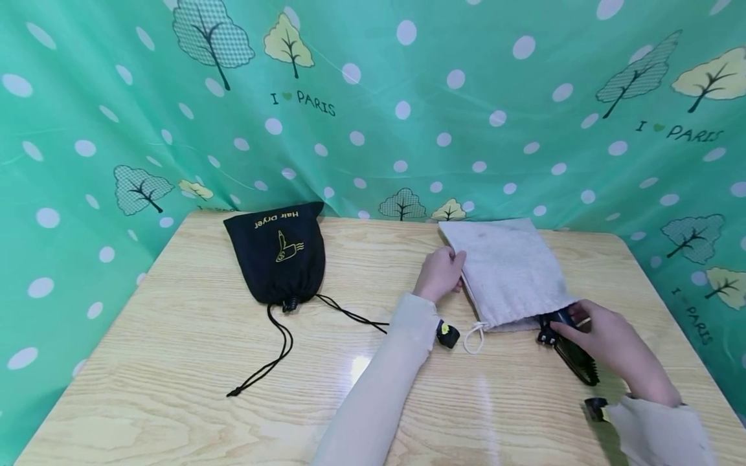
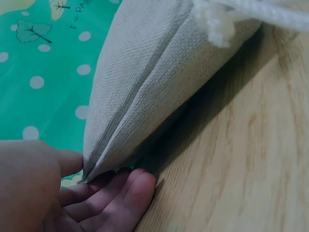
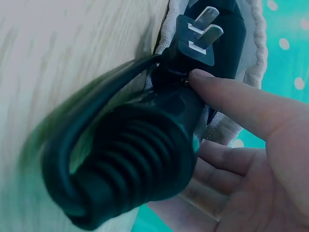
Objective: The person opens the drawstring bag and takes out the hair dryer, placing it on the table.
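Observation:
A light grey cloth bag (image 1: 513, 272) lies on the table, its mouth at the lower right. At its left edge my left hand (image 1: 438, 275) pinches the side seam between thumb and fingers, also seen in the left wrist view (image 2: 111, 203). My right hand (image 1: 612, 343) grips a black corded device (image 1: 577, 356) at the bag's mouth, thumb on top and fingers beneath. In the right wrist view the device's ribbed end (image 3: 140, 154) sticks out, with its two-pin plug (image 3: 195, 46) beside it at the opening; the rest is hidden inside the bag.
A black drawstring bag (image 1: 276, 255) with "Hair Dryer" printed on it lies at the left, its black cords (image 1: 282, 353) trailing over the table (image 1: 175, 401). A white drawstring loop (image 1: 474, 340) hangs from the grey bag. A green patterned cloth (image 1: 373, 129) stands behind the table.

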`<state>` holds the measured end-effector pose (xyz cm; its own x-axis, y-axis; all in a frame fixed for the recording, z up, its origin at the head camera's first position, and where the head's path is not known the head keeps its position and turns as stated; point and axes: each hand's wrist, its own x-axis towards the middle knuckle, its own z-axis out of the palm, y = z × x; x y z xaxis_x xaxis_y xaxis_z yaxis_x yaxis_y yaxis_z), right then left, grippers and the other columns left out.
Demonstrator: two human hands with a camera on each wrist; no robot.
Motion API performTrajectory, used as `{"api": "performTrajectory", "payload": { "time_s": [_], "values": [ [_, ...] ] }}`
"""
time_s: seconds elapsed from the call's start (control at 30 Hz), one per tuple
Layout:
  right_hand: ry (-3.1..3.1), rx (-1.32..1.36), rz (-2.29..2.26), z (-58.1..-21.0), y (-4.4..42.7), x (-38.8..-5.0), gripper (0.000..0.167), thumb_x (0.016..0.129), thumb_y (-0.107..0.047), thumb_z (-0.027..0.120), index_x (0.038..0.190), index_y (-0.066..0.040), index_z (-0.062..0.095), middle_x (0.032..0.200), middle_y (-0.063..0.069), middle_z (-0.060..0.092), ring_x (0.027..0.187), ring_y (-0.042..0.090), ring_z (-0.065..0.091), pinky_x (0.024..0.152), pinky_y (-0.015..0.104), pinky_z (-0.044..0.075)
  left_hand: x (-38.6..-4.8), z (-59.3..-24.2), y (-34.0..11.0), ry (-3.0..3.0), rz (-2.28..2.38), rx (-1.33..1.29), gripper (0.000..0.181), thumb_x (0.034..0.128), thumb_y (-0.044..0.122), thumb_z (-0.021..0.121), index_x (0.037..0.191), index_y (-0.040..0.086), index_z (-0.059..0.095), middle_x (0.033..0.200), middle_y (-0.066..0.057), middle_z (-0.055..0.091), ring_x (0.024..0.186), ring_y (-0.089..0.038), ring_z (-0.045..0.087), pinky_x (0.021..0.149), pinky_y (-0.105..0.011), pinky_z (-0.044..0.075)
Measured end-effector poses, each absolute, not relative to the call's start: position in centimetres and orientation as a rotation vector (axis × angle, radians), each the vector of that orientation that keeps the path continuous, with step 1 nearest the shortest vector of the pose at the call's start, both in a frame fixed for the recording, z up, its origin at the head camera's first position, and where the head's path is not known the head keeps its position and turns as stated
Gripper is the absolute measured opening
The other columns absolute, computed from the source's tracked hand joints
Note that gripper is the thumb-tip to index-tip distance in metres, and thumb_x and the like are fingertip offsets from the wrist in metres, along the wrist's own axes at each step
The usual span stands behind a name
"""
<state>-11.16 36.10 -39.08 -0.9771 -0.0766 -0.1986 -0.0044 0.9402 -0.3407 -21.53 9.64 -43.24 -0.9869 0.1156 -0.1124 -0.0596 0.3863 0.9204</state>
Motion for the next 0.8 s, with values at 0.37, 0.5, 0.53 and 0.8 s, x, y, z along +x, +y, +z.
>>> {"api": "performTrajectory", "payload": {
  "time_s": [0.37, 0.5, 0.53, 0.8],
  "values": [
    [2.880, -0.114, -0.569, -39.3, 36.5, -11.1, 0.053, 0.091, -0.038, 0.071, 0.110, 0.009, 0.056, 0.096, 0.020, 0.064, 0.088, 0.040, 0.066, 0.068, 0.046, 0.057, -21.8, -43.5, 9.8, 2.504, 1.663, 0.129, 0.021, 0.1056, 0.019, 0.048, 0.093, 0.005, 0.057, 0.065, -0.003, 0.057, 0.046, -0.014, 0.057, 0.046, -0.025, 0.051],
    [2.857, -0.141, -0.577, -39.1, 37.0, -11.0, 0.049, 0.090, -0.032, 0.074, 0.107, 0.010, 0.056, 0.093, 0.018, 0.064, 0.084, 0.035, 0.066, 0.066, 0.044, 0.057, -21.8, -43.4, 9.8, 2.519, 1.663, 0.140, 0.019, 0.1053, 0.019, 0.049, 0.099, 0.004, 0.059, 0.066, -0.004, 0.057, 0.045, -0.012, 0.055, 0.045, -0.025, 0.051],
    [2.846, -0.138, -0.574, -39.0, 37.1, -11.1, 0.049, 0.090, -0.032, 0.074, 0.108, 0.010, 0.056, 0.093, 0.018, 0.064, 0.083, 0.034, 0.066, 0.066, 0.044, 0.056, -21.8, -43.3, 9.8, 2.519, 1.661, 0.142, 0.019, 0.1052, 0.019, 0.049, 0.101, 0.003, 0.060, 0.066, -0.004, 0.057, 0.045, -0.012, 0.055, 0.046, -0.025, 0.051],
    [2.814, -0.100, -0.538, -38.8, 37.1, -11.1, 0.052, 0.091, -0.038, 0.071, 0.107, 0.009, 0.056, 0.095, 0.019, 0.063, 0.086, 0.035, 0.066, 0.066, 0.044, 0.057, -21.7, -43.3, 10.1, 2.544, 1.657, 0.110, 0.020, 0.1051, 0.021, 0.050, 0.106, 0.004, 0.060, 0.067, -0.003, 0.057, 0.044, -0.011, 0.055, 0.047, -0.023, 0.050]
  ]
}}
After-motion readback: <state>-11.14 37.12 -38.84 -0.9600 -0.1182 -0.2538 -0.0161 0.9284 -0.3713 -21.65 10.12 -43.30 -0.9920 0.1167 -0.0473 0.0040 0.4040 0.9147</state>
